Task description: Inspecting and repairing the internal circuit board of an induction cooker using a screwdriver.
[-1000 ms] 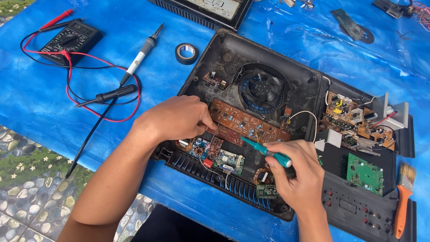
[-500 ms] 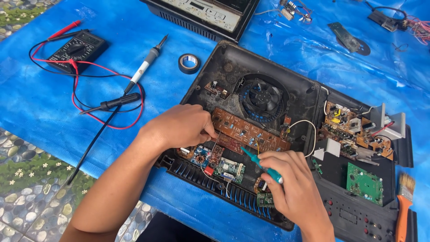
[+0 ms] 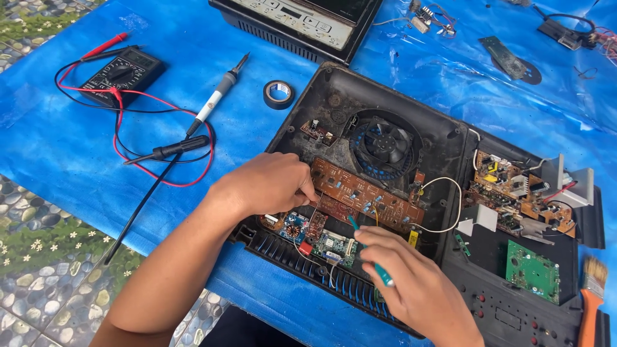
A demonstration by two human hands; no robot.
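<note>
The opened black appliance casing (image 3: 443,138) lies on the blue plastic sheet (image 3: 77,160), its round fan (image 3: 384,143) exposed near the middle. The left hand (image 3: 267,186) is curled, its fingertips pressed onto the near edge of the long brown circuit board (image 3: 366,196), holding it in place. The right hand (image 3: 411,286) is closed around a green-handled screwdriver (image 3: 369,254), whose tip points into the board just beside the left fingers; the right hand hides the lower end of the handle.

Around them: one black multimeter (image 3: 122,74) with one red lead and one black lead looping across the sheet, one soldering iron (image 3: 215,99) lying beside it, and one roll of black tape (image 3: 278,94) just beyond the casing's corner. To the right I count two more boards apart from the brown one, a tan one crowded with parts (image 3: 514,193) and a small green one (image 3: 531,270). One orange-handled brush (image 3: 591,299) lies at the far right edge. A second closed appliance (image 3: 302,19) sits at the top.
</note>
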